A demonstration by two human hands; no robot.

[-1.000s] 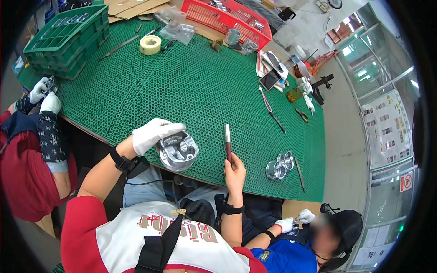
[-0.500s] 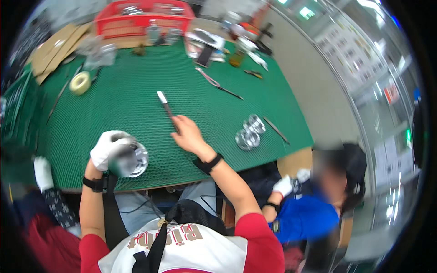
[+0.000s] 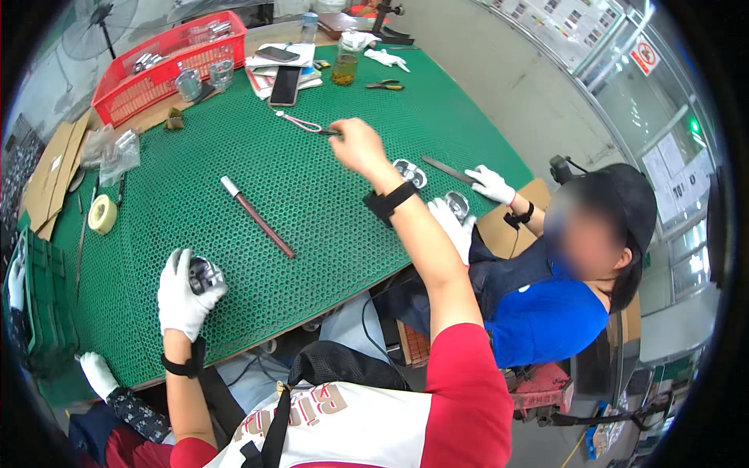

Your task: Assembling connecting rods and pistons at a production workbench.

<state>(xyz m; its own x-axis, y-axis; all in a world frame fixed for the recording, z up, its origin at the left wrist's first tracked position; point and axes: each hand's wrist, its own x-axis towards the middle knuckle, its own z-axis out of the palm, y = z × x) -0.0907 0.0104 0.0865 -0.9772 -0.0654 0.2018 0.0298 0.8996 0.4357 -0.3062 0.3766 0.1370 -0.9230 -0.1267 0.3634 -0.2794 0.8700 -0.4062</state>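
My left hand (image 3: 181, 300), in a white glove, is closed around a shiny metal part (image 3: 206, 274) with rounded hollows, near the front edge of the green mat. Farther off and to the right, my bare right hand (image 3: 359, 147) pinches the dark end of a thin tool with a pink loop (image 3: 303, 123); the rest of that tool is hidden under my fingers. Between my hands lies a brown stick tool with a white end (image 3: 256, 217), touched by neither. Beyond my right wrist, another metal part (image 3: 410, 173) rests on the mat.
On the right a co-worker (image 3: 538, 312) in blue touches a flat file (image 3: 446, 168) and a metal part (image 3: 457, 204). A red basket (image 3: 168, 70), phone (image 3: 285, 87), jar (image 3: 343, 69) and pliers (image 3: 385, 85) sit at the back. Tape (image 3: 102, 214) and a green crate (image 3: 47, 296) are left.
My right hand has let go of the brown stick tool and reached right and away to the pink-looped tool. The co-worker's hands have come onto the table. The view has turned.
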